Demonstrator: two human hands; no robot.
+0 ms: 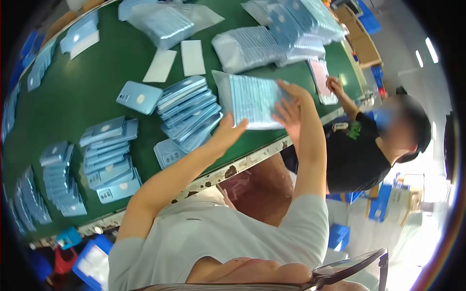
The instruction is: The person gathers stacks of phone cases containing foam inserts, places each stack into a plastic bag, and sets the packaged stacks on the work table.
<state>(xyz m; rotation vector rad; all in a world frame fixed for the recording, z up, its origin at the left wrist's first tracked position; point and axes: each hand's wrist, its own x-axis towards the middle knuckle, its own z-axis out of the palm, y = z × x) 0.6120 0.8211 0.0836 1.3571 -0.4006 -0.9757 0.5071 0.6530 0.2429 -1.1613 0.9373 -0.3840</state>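
A clear plastic bag packed with light-blue phone back covers (257, 99) is held between my two hands near the front edge of the green table. My left hand (227, 132) grips its lower left corner, thumb and fingers against the plastic. At the bag's right end, my right hand (295, 112) presses with fingers spread over the side; they are slightly blurred. Just left of the bag leans a tall stack of blue phone back covers (190, 111). One single cover (139, 97) lies flat beside that stack, its camera holes showing.
More cover stacks (110, 155) line the table's left side (63, 116). Filled bags (247, 48) are piled at the back right. Two white cards (193, 57) lie behind the stack. A co-worker (361, 150) at the right writes on a pink sheet (320, 80). Blue bins stand below.
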